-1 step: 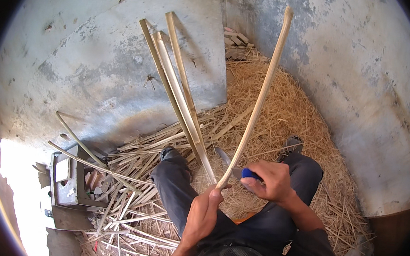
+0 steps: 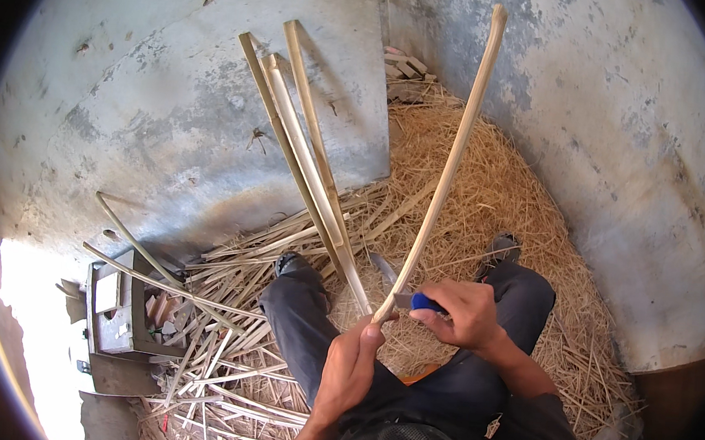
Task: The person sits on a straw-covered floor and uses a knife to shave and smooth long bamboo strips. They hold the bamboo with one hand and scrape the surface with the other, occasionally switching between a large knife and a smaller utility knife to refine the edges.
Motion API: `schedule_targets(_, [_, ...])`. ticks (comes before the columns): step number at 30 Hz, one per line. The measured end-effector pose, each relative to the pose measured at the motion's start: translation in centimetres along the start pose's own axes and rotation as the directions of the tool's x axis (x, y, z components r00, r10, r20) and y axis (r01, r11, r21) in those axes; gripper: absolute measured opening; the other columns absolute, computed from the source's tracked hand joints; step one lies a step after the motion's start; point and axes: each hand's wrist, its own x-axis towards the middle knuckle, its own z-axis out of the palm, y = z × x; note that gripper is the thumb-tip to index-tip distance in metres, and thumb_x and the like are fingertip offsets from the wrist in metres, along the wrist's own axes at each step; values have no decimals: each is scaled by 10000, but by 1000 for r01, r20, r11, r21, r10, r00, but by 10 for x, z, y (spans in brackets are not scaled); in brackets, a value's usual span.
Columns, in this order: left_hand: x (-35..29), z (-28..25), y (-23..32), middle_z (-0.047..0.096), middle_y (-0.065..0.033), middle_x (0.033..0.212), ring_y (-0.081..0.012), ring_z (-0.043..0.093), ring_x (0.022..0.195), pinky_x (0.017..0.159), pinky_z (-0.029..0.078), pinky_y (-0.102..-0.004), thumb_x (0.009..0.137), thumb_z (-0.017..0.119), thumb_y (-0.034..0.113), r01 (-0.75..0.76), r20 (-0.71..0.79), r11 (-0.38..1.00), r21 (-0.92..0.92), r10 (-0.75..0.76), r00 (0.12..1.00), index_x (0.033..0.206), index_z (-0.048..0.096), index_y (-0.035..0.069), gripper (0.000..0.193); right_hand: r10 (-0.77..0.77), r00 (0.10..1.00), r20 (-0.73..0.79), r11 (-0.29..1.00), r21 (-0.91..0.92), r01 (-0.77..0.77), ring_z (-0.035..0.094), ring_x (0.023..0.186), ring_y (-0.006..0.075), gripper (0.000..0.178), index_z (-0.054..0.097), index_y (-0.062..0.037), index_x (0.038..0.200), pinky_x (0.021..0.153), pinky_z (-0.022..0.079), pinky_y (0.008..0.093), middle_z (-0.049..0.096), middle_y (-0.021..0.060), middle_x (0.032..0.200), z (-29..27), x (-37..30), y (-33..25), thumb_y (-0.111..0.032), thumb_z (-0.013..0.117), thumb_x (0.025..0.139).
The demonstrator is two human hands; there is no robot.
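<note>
Left hand [image 2: 351, 363] grips the bamboo strip [image 2: 446, 165]; right hand [image 2: 464, 314] clenches a blue-handled knife [image 2: 400, 293] (blade near fingers). A slip could cut.

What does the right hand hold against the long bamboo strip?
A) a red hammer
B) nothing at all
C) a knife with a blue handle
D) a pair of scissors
C: the right hand grips a blue-handled knife, its blade meeting the lower end of the bamboo strip that the left hand holds upright.
</note>
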Motion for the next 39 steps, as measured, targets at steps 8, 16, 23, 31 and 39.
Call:
schedule_targets(8, [7,3,4,608,-167,815,-245,547,709,701,481,-377,1114,560,195,-46,-8,999,29,46,999,1354,636,-41,345,-68,998,7,997,-30,68,629,527,185,312,743,-107,995,476,477,326,612,5,686,2,0,-7,-401,814,918])
schedule_targets(16, [8,14,9,718,-266,974,-381,715,860,788,537,-429,1088,599,163,-114,-121,979,167,135,983,1363,627,-70,362,-79,997,-7,994,-77,79,622,519,174,306,740,-116,987,471,474,320,596,-1,670,2,3,-10,-403,816,917])
schedule_targets(23, [9,18,15,692,-244,867,-371,692,776,738,524,-435,1095,583,174,-111,-150,981,160,135,979,1350,640,-62,352,-65,998,4,990,-122,65,627,521,174,300,739,-112,978,467,475,331,622,3,685,-4,7,-8,-393,823,910])
schedule_targets(31, [5,20,11,634,-206,771,-354,630,672,666,492,-422,1106,562,178,-107,-166,981,162,134,977,1323,652,-55,331,-69,997,-30,984,-169,63,620,515,179,316,737,-115,954,475,474,330,623,5,674,-13,15,4,-412,828,898])
schedule_targets(39, [2,18,2,574,-195,717,-356,577,627,628,461,-428,1114,544,188,-92,-154,980,174,119,981,1216,664,-40,277,-119,993,-14,977,-181,115,600,499,173,317,738,-118,955,466,460,324,608,0,660,-15,19,11,-421,818,907])
